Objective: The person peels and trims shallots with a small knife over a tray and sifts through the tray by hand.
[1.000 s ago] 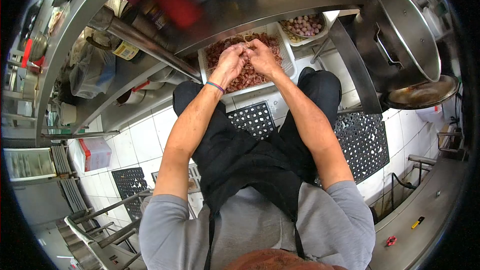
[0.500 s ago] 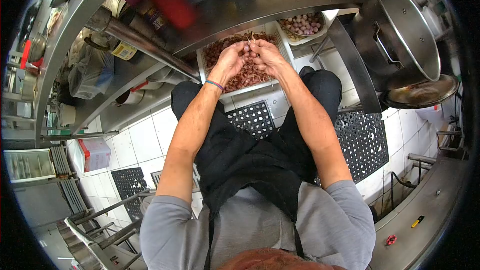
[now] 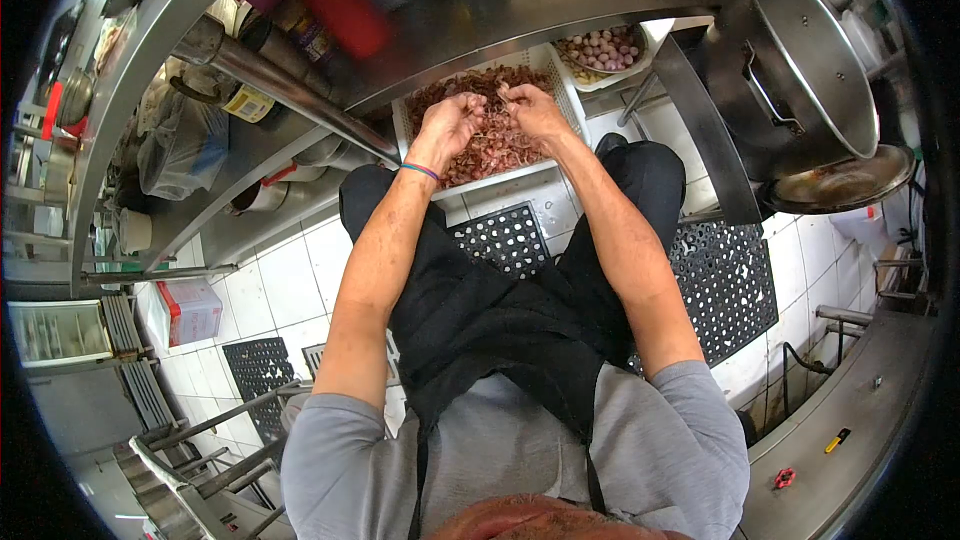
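A white crate (image 3: 404,130) holds a heap of small reddish shallots (image 3: 490,162) with dry skins and stringy tops. Above the heap, my left hand (image 3: 452,128) is closed with its fingers curled together; what lies in them is too small to make out. My right hand (image 3: 535,112) is beside it, thumb and fingers pinched at the tips, and whatever they hold is also unclear. A narrow gap separates the two hands. Just right of the crate, a bowl of peeled, pale purple shallots (image 3: 608,48) sits in a white container (image 3: 660,32).
A steel shelf (image 3: 560,2) runs over the crate's far side. On the right stands a big steel pot (image 3: 760,90) near a round lid (image 3: 845,180). Perforated black mats (image 3: 725,290) lie on the white tiles. A metal leg (image 3: 290,85) slants at left.
My hands were together at a small shallot and have now moved apart. The left hand has shifted slightly left and down; the right stays near its place.
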Action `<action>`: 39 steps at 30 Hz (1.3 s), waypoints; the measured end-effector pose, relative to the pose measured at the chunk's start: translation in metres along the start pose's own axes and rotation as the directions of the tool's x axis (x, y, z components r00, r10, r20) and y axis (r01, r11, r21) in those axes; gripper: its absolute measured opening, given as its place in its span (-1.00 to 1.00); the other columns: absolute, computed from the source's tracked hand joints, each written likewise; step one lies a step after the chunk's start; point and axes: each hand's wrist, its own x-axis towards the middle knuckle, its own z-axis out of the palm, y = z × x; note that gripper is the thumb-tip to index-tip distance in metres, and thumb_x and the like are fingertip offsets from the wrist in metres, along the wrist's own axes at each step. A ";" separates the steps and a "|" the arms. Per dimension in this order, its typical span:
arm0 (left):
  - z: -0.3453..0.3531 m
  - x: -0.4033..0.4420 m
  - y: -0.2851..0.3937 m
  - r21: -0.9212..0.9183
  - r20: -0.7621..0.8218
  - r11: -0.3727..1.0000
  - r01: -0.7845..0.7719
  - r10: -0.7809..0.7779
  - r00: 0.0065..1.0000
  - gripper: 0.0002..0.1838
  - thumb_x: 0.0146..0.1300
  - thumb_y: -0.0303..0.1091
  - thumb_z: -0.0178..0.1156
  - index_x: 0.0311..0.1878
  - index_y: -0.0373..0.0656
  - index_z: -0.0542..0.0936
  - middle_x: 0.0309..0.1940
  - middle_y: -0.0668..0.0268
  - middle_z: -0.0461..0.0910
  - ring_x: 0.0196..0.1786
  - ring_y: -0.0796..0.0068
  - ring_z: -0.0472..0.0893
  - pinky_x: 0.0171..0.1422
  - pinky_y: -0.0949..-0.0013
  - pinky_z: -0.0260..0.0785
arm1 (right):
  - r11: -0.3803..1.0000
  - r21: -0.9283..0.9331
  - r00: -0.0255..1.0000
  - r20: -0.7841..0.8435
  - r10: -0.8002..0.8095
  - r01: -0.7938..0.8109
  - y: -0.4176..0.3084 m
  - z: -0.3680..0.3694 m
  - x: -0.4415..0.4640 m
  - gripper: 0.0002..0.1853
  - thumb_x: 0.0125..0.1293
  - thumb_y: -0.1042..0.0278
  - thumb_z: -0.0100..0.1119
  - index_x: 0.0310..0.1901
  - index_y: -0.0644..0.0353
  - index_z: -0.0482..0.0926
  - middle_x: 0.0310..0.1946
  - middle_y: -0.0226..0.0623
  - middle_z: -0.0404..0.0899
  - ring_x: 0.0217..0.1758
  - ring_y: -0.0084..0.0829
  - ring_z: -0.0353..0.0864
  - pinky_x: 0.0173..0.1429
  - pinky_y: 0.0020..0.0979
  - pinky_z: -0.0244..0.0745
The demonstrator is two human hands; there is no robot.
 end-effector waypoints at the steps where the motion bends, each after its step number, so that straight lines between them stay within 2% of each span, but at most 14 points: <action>1: -0.001 0.000 -0.001 -0.001 0.000 1.000 0.000 0.000 1.000 -0.79 0.51 -0.35 -0.12 -0.17 -0.24 0.45 -0.24 0.20 0.55 -0.33 0.48 0.49 -0.24 0.45 0.45 | 0.998 -0.044 0.999 0.013 -0.049 0.050 0.008 0.000 0.006 -0.69 0.35 0.40 0.15 0.10 0.25 0.46 -0.51 -0.39 0.51 -0.53 -0.60 0.40 -0.61 -0.51 0.24; 3: -0.002 0.001 -0.001 -0.032 0.024 0.999 -0.003 0.004 1.000 -0.81 0.50 -0.37 -0.12 -0.15 -0.24 0.46 -0.24 0.21 0.55 -0.32 0.48 0.49 -0.24 0.45 0.47 | 0.980 -0.127 0.988 0.046 -0.149 0.154 0.015 0.001 0.014 -0.53 0.35 0.42 0.15 0.28 0.23 0.38 -0.49 -0.39 0.51 -0.48 -0.60 0.44 -0.52 -0.53 0.33; 6: 0.000 0.003 -0.002 -0.028 0.052 0.999 -0.043 0.044 0.998 -0.82 0.50 -0.40 -0.13 -0.10 -0.27 0.45 -0.26 0.21 0.54 -0.32 0.47 0.50 -0.25 0.44 0.48 | 0.994 -0.089 0.992 0.109 -0.060 0.070 -0.001 0.005 -0.002 -0.43 0.35 0.41 0.14 0.38 0.22 0.26 -0.44 -0.37 0.54 -0.44 -0.60 0.45 -0.41 -0.56 0.37; 9: 0.003 -0.001 -0.004 -0.038 0.069 0.999 -0.030 0.033 0.997 -0.82 0.48 -0.45 -0.14 -0.09 -0.30 0.45 -0.26 0.23 0.54 -0.31 0.44 0.51 -0.26 0.42 0.47 | 0.987 -0.065 0.979 0.147 -0.139 0.150 0.009 0.015 0.004 -0.43 0.36 0.40 0.13 0.37 0.24 0.24 -0.42 -0.36 0.55 -0.42 -0.62 0.44 -0.37 -0.54 0.36; 12: 0.008 -0.004 -0.006 -0.049 0.056 0.998 -0.025 0.027 0.998 -0.81 0.48 -0.47 -0.15 -0.09 -0.33 0.46 -0.24 0.22 0.54 -0.30 0.41 0.53 -0.25 0.39 0.48 | 0.976 -0.115 0.973 0.158 -0.167 0.186 0.001 0.016 -0.002 -0.50 0.37 0.39 0.12 0.30 0.29 0.29 -0.41 -0.35 0.55 -0.40 -0.62 0.44 -0.35 -0.51 0.36; 15: 0.009 -0.003 -0.007 -0.033 0.056 0.999 -0.029 0.031 0.998 -0.81 0.47 -0.49 -0.16 -0.09 -0.35 0.45 -0.23 0.20 0.54 -0.29 0.38 0.54 -0.23 0.37 0.49 | 0.979 -0.068 0.972 0.149 -0.180 0.192 0.000 0.018 0.000 -0.60 0.37 0.38 0.11 0.19 0.32 0.35 -0.40 -0.35 0.56 -0.36 -0.60 0.46 -0.29 -0.48 0.39; 18: 0.011 -0.004 -0.008 -0.032 0.095 0.999 -0.044 0.046 0.994 -0.80 0.45 -0.52 -0.18 -0.07 -0.36 0.44 -0.20 0.17 0.55 -0.26 0.36 0.56 -0.20 0.33 0.50 | 0.982 -0.104 0.978 0.155 -0.139 0.156 -0.002 0.018 0.000 -0.66 0.38 0.40 0.09 0.13 0.31 0.36 -0.37 -0.32 0.57 -0.30 -0.58 0.49 -0.22 -0.48 0.41; 24: 0.017 -0.011 -0.007 -0.008 0.171 0.994 -0.112 0.112 0.979 -0.77 0.44 -0.54 -0.20 -0.04 -0.39 0.45 -0.16 0.15 0.55 -0.20 0.31 0.57 -0.07 0.27 0.52 | 0.973 -0.072 0.965 0.163 -0.207 0.221 0.013 0.020 0.014 -0.69 0.40 0.43 0.07 0.12 0.28 0.36 -0.33 -0.29 0.58 -0.26 -0.57 0.51 -0.16 -0.50 0.42; 27: 0.014 -0.007 -0.011 0.022 0.171 0.990 -0.137 0.131 0.976 -0.78 0.43 -0.54 -0.20 -0.07 -0.38 0.47 -0.17 0.16 0.55 -0.21 0.33 0.57 -0.06 0.29 0.51 | 0.976 0.018 0.960 0.176 -0.218 0.218 0.015 0.022 0.014 -0.70 0.37 0.42 0.09 0.09 0.29 0.39 -0.33 -0.21 0.60 -0.28 -0.49 0.52 -0.19 -0.39 0.42; 31: 0.010 -0.004 -0.011 0.012 0.228 0.990 -0.141 0.135 0.964 -0.77 0.43 -0.57 -0.21 0.00 -0.46 0.41 -0.17 0.11 0.52 -0.17 0.34 0.55 -0.04 0.35 0.51 | 0.974 -0.004 0.958 0.184 -0.221 0.225 0.007 0.018 0.008 -0.76 0.37 0.43 0.08 0.03 0.27 0.43 -0.37 -0.25 0.59 -0.34 -0.54 0.47 -0.24 -0.42 0.39; 34: 0.007 -0.002 -0.012 0.037 0.212 0.990 -0.138 0.127 0.969 -0.79 0.42 -0.57 -0.21 -0.07 -0.42 0.43 -0.19 0.15 0.51 -0.18 0.36 0.55 -0.08 0.35 0.49 | 0.975 -0.048 0.959 0.198 -0.203 0.216 0.003 0.016 0.005 -0.79 0.38 0.45 0.07 0.01 0.26 0.46 -0.38 -0.27 0.60 -0.35 -0.55 0.48 -0.25 -0.43 0.38; 36: 0.007 -0.001 -0.011 0.041 0.197 0.992 -0.123 0.112 0.974 -0.80 0.46 -0.52 -0.19 -0.10 -0.39 0.44 -0.21 0.18 0.51 -0.22 0.39 0.53 -0.11 0.36 0.48 | 0.975 -0.093 0.963 0.204 -0.178 0.200 -0.003 0.015 0.000 -0.80 0.38 0.47 0.05 0.00 0.25 0.47 -0.36 -0.25 0.63 -0.34 -0.56 0.50 -0.25 -0.43 0.38; 39: 0.005 -0.002 -0.006 0.017 0.174 0.995 -0.102 0.097 0.980 -0.77 0.51 -0.42 -0.18 -0.10 -0.36 0.44 -0.24 0.20 0.51 -0.28 0.44 0.48 -0.15 0.39 0.46 | 0.983 -0.024 0.958 0.230 -0.173 0.183 -0.014 0.012 -0.010 -0.77 0.40 0.46 0.04 0.06 0.26 0.47 -0.39 -0.38 0.57 -0.36 -0.64 0.40 -0.26 -0.50 0.35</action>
